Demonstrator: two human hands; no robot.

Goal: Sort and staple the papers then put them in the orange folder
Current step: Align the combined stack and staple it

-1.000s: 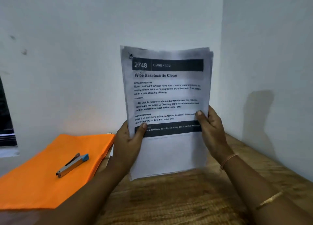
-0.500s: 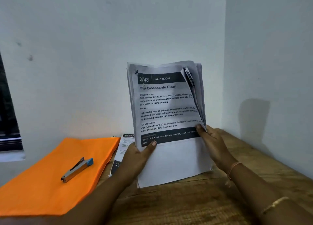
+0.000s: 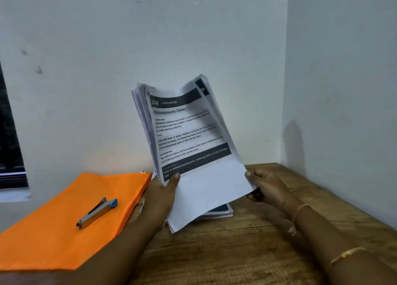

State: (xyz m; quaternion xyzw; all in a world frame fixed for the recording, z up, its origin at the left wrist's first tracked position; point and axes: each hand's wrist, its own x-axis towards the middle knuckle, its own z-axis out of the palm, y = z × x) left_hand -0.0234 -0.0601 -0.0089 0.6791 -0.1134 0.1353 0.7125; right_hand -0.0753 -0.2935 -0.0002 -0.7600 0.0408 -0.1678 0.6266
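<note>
I see the paper stack now tipped leftward above the worktop. The left hand pinches its edge and the right hand has dropped to pinch the lower corner. I judge sorting unfinished, with the stapler idle on the orange folder.

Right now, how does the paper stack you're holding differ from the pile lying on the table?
The held stack stands tilted, gripped by the left hand and right hand; the table pile lies flat. The held stack's front page faces the camera; the table pile is mostly hidden behind it. Both are printed white sheets.
</note>
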